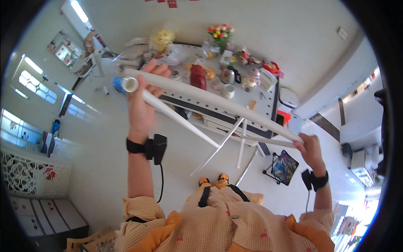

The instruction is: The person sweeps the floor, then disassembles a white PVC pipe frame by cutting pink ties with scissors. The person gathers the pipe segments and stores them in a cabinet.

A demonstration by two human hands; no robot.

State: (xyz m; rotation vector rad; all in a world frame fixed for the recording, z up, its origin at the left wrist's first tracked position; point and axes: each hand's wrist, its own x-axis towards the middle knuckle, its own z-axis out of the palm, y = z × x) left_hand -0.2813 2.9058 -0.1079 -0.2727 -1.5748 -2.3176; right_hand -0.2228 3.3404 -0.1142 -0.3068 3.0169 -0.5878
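A frame of white tubes (193, 93) is held up in front of me, its long top tube slanting down from left to right. My left hand (142, 105) holds its left end, thumb beside a round open tube end (130, 85) and fingers reaching past the long tube. A thinner white tube (180, 119) slopes down from there to crossing thin white legs (218, 145). At the other end, my right hand (310, 151) is closed round the tube. Black straps with small boxes sit on both wrists.
Beyond the frame stands a table (268, 110) bearing a kettle (228, 75), a white mug (228, 91), a red bag-like item (197, 77) and flowers (220, 33). A folding stool (284, 167) stands right of my feet. A drawer cabinet (50, 216) is at lower left.
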